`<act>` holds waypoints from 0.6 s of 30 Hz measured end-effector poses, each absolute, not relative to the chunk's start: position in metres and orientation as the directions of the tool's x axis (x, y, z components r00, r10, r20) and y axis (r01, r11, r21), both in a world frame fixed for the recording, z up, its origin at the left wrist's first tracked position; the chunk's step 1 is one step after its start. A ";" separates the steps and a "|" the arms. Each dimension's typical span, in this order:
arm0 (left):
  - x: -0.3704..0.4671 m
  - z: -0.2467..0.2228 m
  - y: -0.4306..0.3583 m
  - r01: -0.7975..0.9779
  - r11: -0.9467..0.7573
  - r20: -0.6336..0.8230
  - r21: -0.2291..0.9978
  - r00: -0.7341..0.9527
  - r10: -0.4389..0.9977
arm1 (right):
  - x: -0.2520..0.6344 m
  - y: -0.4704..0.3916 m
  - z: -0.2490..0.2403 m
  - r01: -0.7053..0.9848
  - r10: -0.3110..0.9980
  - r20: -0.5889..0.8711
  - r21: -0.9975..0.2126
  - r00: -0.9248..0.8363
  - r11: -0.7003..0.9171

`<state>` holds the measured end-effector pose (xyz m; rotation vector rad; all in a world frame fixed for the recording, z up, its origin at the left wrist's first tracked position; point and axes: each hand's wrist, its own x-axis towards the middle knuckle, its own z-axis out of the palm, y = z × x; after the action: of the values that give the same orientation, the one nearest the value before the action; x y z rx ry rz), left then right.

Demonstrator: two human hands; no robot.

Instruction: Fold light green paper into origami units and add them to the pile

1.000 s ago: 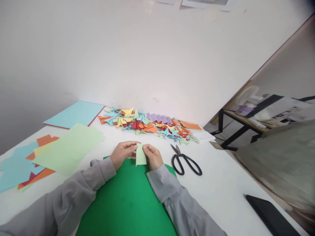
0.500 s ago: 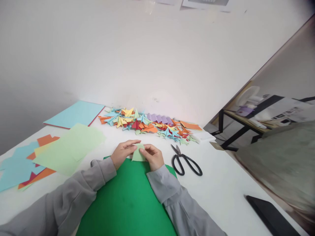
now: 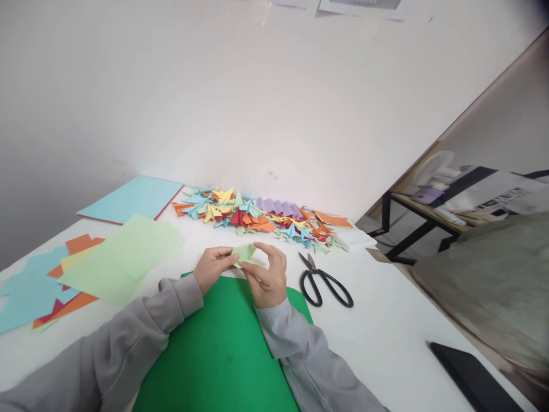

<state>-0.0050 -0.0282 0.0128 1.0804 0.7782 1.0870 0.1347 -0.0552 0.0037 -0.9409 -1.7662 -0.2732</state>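
A small folded piece of light green paper [image 3: 245, 253] is between my two hands, above the back edge of a green sheet [image 3: 223, 349]. My left hand [image 3: 213, 268] pinches its left side between thumb and fingers. On the right, my right hand [image 3: 266, 274] has its thumb and a curved forefinger on the paper, with a gap between them. Part of the paper is hidden behind the fingers. Black-handled scissors [image 3: 317, 279] lie partly spread to the right of my right hand.
Colourful folded paper pieces [image 3: 253, 217] are heaped along the wall. Light green sheets [image 3: 124, 257] and coloured scraps [image 3: 34, 286] lie at left, below a blue sheet [image 3: 132, 199]. A black flat object [image 3: 472, 375] rests at the lower right.
The green paper has tilted and its flaps now stand apart. My right hand has turned, with its forefinger raised and bent. My left hand has barely moved.
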 end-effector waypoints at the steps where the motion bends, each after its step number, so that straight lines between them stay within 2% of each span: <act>1: -0.005 0.013 -0.028 -0.328 0.090 0.012 0.940 0.296 0.955 | 0.135 -0.055 0.003 0.718 0.463 0.877 -0.241 -0.128 0.653; 7: -0.004 0.015 -0.027 -0.495 0.177 -0.040 0.851 0.275 0.961 | 0.135 -0.051 -0.003 0.733 0.515 0.847 -0.264 -0.136 0.627; 12: -0.007 0.012 -0.024 -0.569 0.184 -0.038 0.802 0.258 0.965 | 0.134 -0.052 -0.004 0.697 0.605 0.794 -0.405 -0.052 0.592; 15: -0.007 0.012 -0.023 -0.567 0.174 -0.035 0.805 0.248 0.968 | 0.132 -0.056 0.000 0.639 0.675 0.735 -0.491 -0.062 0.593; 18: -0.007 0.012 -0.024 -0.539 0.174 -0.052 0.824 0.233 0.971 | 0.130 -0.056 0.003 0.582 0.676 0.736 -0.537 -0.030 0.610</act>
<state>-0.0074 -0.0241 0.0122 0.7839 0.6830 1.1971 0.1296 -0.0560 0.0035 -1.0440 -1.7024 0.1036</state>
